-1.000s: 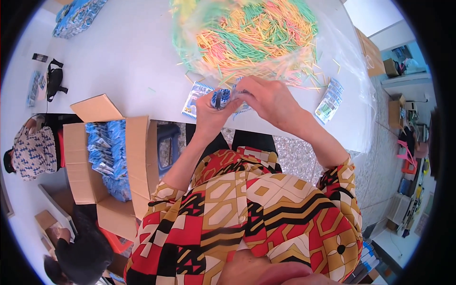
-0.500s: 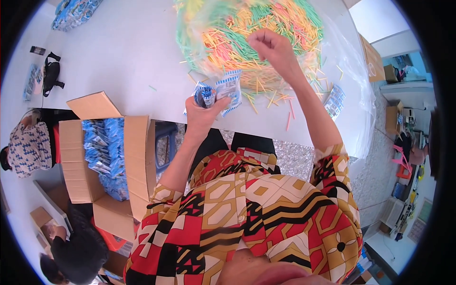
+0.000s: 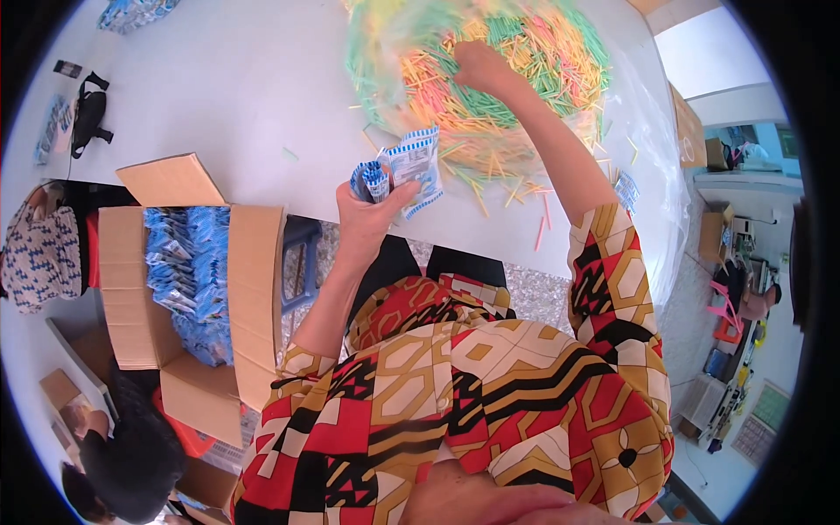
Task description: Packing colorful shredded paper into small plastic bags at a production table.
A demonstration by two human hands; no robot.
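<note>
Several small blue-and-white packets (image 3: 416, 171) are gripped in my left hand (image 3: 363, 214) above the table's near edge. Some of them are rolled together inside the fist, while one stands out flat beside the thumb. My right hand (image 3: 481, 68) reaches into a big heap of thin coloured sticks (image 3: 551, 74), yellow, green and pink. Its fingers curl down at the heap, and what they hold, if anything, is hidden. A clear plastic bag (image 3: 372, 66) lies spread around the heap.
A cardboard box (image 3: 127, 289) full of blue packets stands open at my left. Loose sticks (image 3: 542, 223) and a packet (image 3: 626, 191) lie on the white table (image 3: 254, 96). A black strapped item (image 3: 90, 114) lies far left. Two people work at the left, one in black (image 3: 136, 455).
My right hand has moved farther away and slightly left, down into the sticks. The left hand keeps the packets in nearly the same place. The whole view has shifted a little.
</note>
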